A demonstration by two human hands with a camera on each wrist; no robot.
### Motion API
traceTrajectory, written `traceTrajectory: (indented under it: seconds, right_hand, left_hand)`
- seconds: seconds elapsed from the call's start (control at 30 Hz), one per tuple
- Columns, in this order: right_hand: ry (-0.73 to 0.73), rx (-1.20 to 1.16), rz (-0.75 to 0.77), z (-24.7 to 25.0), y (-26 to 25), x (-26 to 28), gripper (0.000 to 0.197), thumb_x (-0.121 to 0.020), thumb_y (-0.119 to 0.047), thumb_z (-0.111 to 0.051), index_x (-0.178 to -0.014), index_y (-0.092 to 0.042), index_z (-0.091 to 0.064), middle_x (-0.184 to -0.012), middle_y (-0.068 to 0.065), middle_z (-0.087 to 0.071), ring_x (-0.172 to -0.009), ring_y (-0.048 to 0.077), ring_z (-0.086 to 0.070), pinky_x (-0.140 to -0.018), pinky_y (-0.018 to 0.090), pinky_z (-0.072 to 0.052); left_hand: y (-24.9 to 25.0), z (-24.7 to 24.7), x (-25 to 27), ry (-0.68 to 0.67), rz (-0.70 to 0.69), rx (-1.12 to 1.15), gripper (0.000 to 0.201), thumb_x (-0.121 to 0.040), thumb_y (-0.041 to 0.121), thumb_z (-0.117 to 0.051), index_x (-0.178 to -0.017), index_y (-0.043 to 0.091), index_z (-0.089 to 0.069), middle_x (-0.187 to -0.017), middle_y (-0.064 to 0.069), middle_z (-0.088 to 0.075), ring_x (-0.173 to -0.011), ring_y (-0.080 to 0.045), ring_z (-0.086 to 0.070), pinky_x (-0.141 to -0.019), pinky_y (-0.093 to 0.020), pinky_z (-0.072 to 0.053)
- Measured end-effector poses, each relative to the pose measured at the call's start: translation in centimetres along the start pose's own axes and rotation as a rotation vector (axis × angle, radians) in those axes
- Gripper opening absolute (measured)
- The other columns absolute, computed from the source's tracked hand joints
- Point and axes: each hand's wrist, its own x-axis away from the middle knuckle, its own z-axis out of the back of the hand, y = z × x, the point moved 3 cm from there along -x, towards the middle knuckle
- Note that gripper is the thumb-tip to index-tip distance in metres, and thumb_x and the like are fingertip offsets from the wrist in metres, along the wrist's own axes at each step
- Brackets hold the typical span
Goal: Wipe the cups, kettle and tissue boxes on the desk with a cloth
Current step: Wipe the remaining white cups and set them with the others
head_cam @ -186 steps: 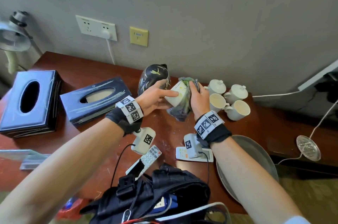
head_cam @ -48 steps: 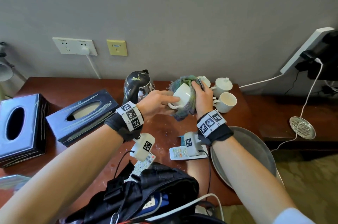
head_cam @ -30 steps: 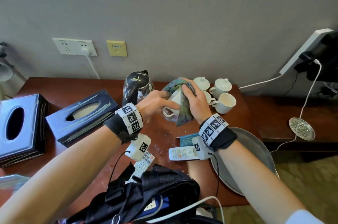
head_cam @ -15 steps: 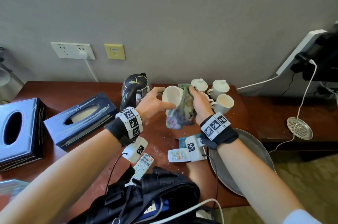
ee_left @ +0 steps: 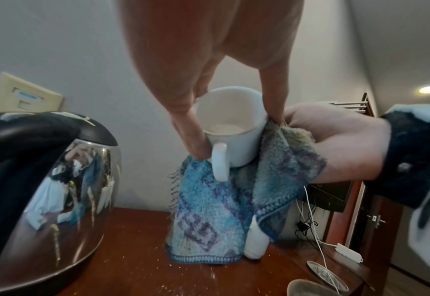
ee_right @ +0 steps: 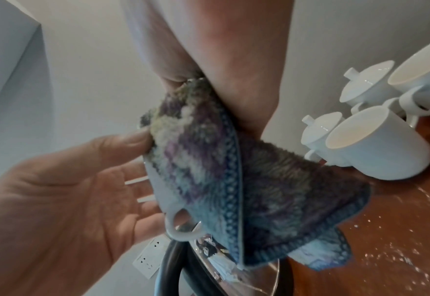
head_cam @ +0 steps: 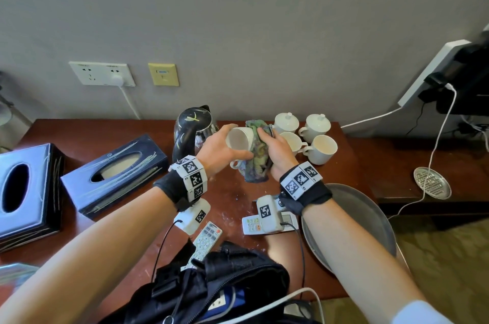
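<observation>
At nine o'clock on the tabletop [head_cam: 232, 199] sit two dark tissue boxes [head_cam: 25, 191], the nearer-centre one [head_cam: 116, 173] angled. Just right of them the black-and-steel kettle [head_cam: 191, 129] stands at about eleven o'clock. The left hand [head_cam: 219, 149] has its grip wrapped round a white cup [head_cam: 239, 138] held on its side above the tabletop. The right hand [head_cam: 277, 149] clasps a blue-purple cloth [head_cam: 256, 162] against that cup's outside. At one o'clock stand four more white cups [head_cam: 321, 147], two lidded.

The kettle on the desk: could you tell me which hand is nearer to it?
Left. The left hand holds the cup right beside the kettle; the right hand, holding the cloth, is beyond the cup.
</observation>
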Motion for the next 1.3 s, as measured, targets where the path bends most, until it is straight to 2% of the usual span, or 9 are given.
traceTrajectory:
  seconds: [0.17, 0.37, 0.53, 0.6, 0.73, 0.87, 1.0, 1.17, 1.3]
  right_hand:
    - [0.024, 0.157, 0.102, 0.1, -0.4, -0.1, 0.03, -0.093, -0.022, -0.066, -0.119, -0.007, -0.066, -0.106, 0.013, -0.073, -0.099, 0.028, -0.07, -0.093, 0.05, -0.055]
    - [0.126, 0.519, 0.305, 0.6, -1.8, -0.5, 0.021, -0.087, -0.033, -0.071, -0.1, -0.016, -0.074, -0.094, 0.002, -0.074, -0.092, 0.019, -0.069, -0.089, 0.044, -0.056]
    - [0.136, 0.167, 0.272, 0.9, -1.3, 0.0, 0.007, -0.093, -0.02, -0.066, -0.098, -0.02, -0.071, -0.098, 0.003, -0.073, -0.097, 0.023, -0.069, -0.09, 0.04, -0.056]
    - [0.065, 0.104, 0.257, 0.5, -1.0, 0.3, 0.017, -0.094, -0.018, -0.064, -0.11, -0.017, -0.069, -0.106, 0.006, -0.073, -0.103, 0.024, -0.068, -0.089, 0.036, -0.056]
    - [-0.006, 0.035, 0.221, -0.2, -0.7, 0.3, 0.019, -0.098, -0.019, -0.059, -0.116, -0.02, -0.066, -0.113, 0.007, -0.071, -0.107, 0.025, -0.067, -0.092, 0.04, -0.055]
    - [0.021, 0.015, 0.116, 0.4, -0.7, -0.6, 0.024, -0.098, -0.021, -0.058, -0.119, -0.013, -0.066, -0.116, 0.014, -0.07, -0.11, 0.031, -0.065, -0.099, 0.048, -0.051]
    - [0.026, -0.022, 0.029, 0.8, -0.2, -0.9, 0.029, -0.097, -0.02, -0.058, -0.12, -0.004, -0.065, -0.115, 0.02, -0.069, -0.11, 0.036, -0.065, -0.098, 0.05, -0.051]
    - [0.025, -0.003, -0.048, 1.1, -0.1, -0.9, 0.032, -0.098, -0.023, -0.056, -0.123, -0.005, -0.064, -0.115, 0.017, -0.07, -0.109, 0.033, -0.066, -0.096, 0.046, -0.053]
    - [-0.04, 0.062, -0.17, 1.4, -0.6, -0.6, 0.029, -0.097, -0.025, -0.058, -0.116, -0.006, -0.068, -0.113, 0.018, -0.07, -0.101, 0.031, -0.068, -0.088, 0.041, -0.053]
  left_hand:
    - [-0.4, 0.4, 0.2, 0.063, -0.018, 0.005, 0.086, -0.069, 0.029, -0.089, -0.142, 0.02, -0.045, -0.123, 0.001, -0.058, -0.112, -0.018, -0.055, -0.098, -0.035, -0.049]
    - [-1.2, 0.3, 0.0, 0.002, 0.043, 0.147, 0.095, -0.047, 0.048, -0.091, -0.131, 0.029, -0.051, -0.119, 0.001, -0.065, -0.109, -0.021, -0.064, -0.095, -0.045, -0.054]
    - [-0.8, 0.7, -0.6, -0.022, 0.155, 0.466, 0.048, -0.078, 0.014, -0.082, -0.12, 0.014, -0.058, -0.121, -0.013, -0.067, -0.1, -0.024, -0.069, -0.071, -0.03, -0.06]
    - [-0.4, 0.7, -0.6, -0.027, 0.167, 0.549, 0.038, -0.085, 0.02, -0.075, -0.119, 0.017, -0.056, -0.122, -0.017, -0.066, -0.089, -0.024, -0.071, -0.063, -0.029, -0.057]
    - [-0.1, 0.5, -0.3, -0.132, 0.157, 0.587, 0.029, -0.096, 0.029, -0.06, -0.126, 0.029, -0.057, -0.122, -0.01, -0.068, -0.098, -0.023, -0.07, -0.074, -0.032, -0.057]
    - [-0.1, 1.1, 0.0, -0.286, 0.118, 0.506, 0.056, -0.088, -0.001, -0.062, -0.136, 0.026, -0.053, -0.117, -0.008, -0.07, -0.1, -0.022, -0.07, -0.078, -0.03, -0.058]
    - [0.0, 1.4, -0.1, -0.308, 0.104, 0.35, 0.092, -0.07, 0.008, -0.082, -0.15, 0.022, -0.04, -0.132, -0.007, -0.063, -0.112, -0.022, -0.066, -0.089, -0.038, -0.058]
    - [0.2, 1.4, 0.1, -0.304, 0.078, 0.338, 0.09, -0.083, -0.004, -0.072, -0.155, 0.026, -0.027, -0.112, -0.005, -0.066, -0.09, -0.013, -0.07, -0.086, -0.032, -0.058]
    - [0.7, 1.6, 0.2, -0.374, 0.022, 0.233, 0.092, -0.081, -0.002, -0.074, -0.152, 0.036, -0.031, -0.134, 0.002, -0.054, -0.106, -0.02, -0.064, -0.081, -0.038, -0.06]
